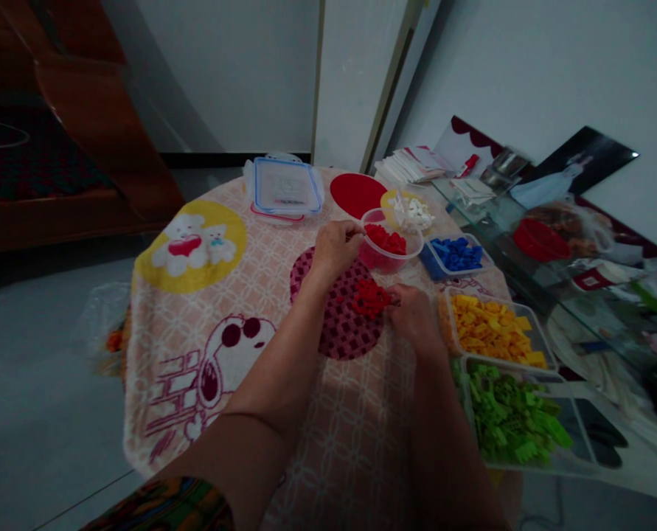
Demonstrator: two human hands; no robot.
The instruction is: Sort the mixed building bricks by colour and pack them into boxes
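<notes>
My left hand (336, 249) is closed, fingertips pinched together at the left rim of a clear round bowl (415, 247) that holds red building blocks (384, 239). Whatever those fingertips hold is too small to make out. Nearer to me, a heap of small red blocks (370, 297) lies on the dark pink checkered patch of the tablecloth. My right hand (416, 317) reaches to the right edge of this heap with its fingers curled in. The fingertips touch the red blocks, and what is between them is hidden.
Right of the bowl stand tubs of blue blocks (456, 254), yellow blocks (491, 335) and green blocks (513, 417). White pieces (416, 212) sit behind the bowl. Lidded clear containers (287, 186) stand at the back left. A glass shelf with clutter borders the table's right side.
</notes>
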